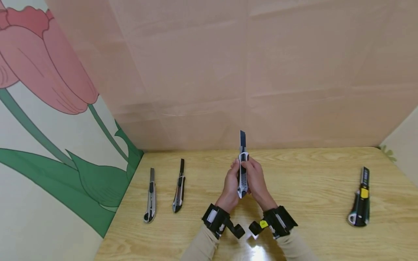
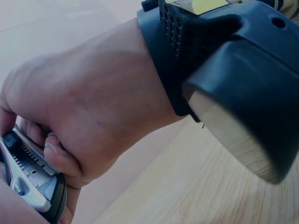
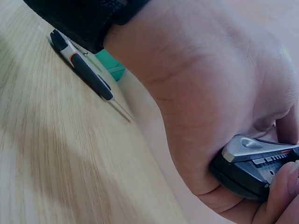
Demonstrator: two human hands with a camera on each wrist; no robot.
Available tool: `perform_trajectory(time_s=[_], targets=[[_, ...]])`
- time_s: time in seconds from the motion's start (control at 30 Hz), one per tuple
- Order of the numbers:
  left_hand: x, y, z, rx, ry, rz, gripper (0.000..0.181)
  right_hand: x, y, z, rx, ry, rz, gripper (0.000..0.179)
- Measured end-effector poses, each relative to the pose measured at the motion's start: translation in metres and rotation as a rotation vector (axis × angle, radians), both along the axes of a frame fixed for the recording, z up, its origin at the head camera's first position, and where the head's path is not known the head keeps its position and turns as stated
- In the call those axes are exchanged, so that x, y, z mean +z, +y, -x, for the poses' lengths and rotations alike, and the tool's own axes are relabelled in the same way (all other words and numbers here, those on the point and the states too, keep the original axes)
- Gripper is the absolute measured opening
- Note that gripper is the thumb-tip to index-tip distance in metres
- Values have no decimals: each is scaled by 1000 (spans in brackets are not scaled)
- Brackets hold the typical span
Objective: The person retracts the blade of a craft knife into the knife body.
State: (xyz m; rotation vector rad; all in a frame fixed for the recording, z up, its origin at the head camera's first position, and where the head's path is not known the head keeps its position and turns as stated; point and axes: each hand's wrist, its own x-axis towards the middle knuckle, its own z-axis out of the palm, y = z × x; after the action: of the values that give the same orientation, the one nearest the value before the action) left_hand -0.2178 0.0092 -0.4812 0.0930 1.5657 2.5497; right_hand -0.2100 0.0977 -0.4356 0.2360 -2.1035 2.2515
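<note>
Both hands hold one silver-and-black snap-off utility knife [image 1: 242,177] over the middle of the table, its dark blade extended and pointing away from me. My left hand [image 1: 230,185] grips the handle from the left. From the other side my right hand [image 1: 257,177] grips it too, thumb against the upper face near the slider. In the left wrist view, curled fingers of the right hand [image 2: 93,93] wrap the knife's ribbed handle [image 2: 35,175]. The right wrist view has the left hand [image 3: 205,88] around the butt end of the handle [image 3: 240,177]; the blade is out of that view.
Left on the wooden table [image 1: 202,235] lie a silver utility knife [image 1: 150,201] and a darker one [image 1: 178,194], blades out. A black-and-yellow utility knife [image 1: 358,204] lies far right. A brown sheet [image 1: 196,72] covers the back; a tulip-painted wall [image 1: 49,72] stands left.
</note>
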Motion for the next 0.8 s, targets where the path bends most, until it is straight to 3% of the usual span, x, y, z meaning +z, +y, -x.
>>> perform_trajectory(time_s=[0.3,0.57,0.8], targets=[[0,-3,-1,-1,-4,12,50,-1,-1,0,19,-8,-13,27],[3,-5,-1,52,-1,20,46,-3,-4,-4,14,11,-38,29],[3,-6,-3,17,14,2,48,-18,-3,4,14,5,5,28]])
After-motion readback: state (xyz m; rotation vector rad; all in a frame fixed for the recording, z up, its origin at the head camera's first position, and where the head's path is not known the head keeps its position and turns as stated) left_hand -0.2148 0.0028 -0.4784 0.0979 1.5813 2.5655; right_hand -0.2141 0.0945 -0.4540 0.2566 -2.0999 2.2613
